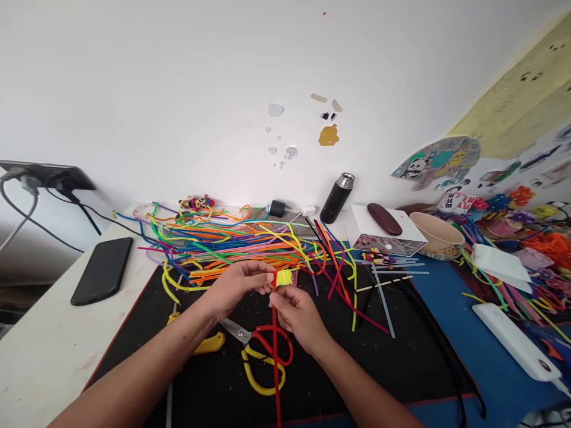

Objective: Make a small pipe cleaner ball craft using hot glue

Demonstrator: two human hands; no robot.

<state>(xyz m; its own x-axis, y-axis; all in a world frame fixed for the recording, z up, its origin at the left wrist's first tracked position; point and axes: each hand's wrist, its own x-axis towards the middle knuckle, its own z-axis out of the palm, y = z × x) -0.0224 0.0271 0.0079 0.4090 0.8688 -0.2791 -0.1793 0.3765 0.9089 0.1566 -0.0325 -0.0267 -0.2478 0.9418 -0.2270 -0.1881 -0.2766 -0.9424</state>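
Observation:
Close together in the middle, both my hands are at a small bundle of coiled yellow pipe cleaner point(284, 277) with red at its left end. My left hand point(244, 285) pinches the bundle's red end between thumb and fingers. A red pipe cleaner point(275, 368) hangs straight down from there toward the front edge. My right hand point(298, 312) is closed just below, thumb and forefinger pinching the red pipe cleaner near its top. Under the hands, scissors point(263, 351) with one red and one yellow handle lie open on the black mat point(214, 389).
Behind my hands spreads a pile of colourful pipe cleaners point(250, 241). A yellow-handled tool point(209, 343) lies partly behind my left forearm. Around the table are a phone point(103, 270), a black flask point(338, 199), a white box point(397, 241), a bowl point(439, 235) and a white device point(517, 342).

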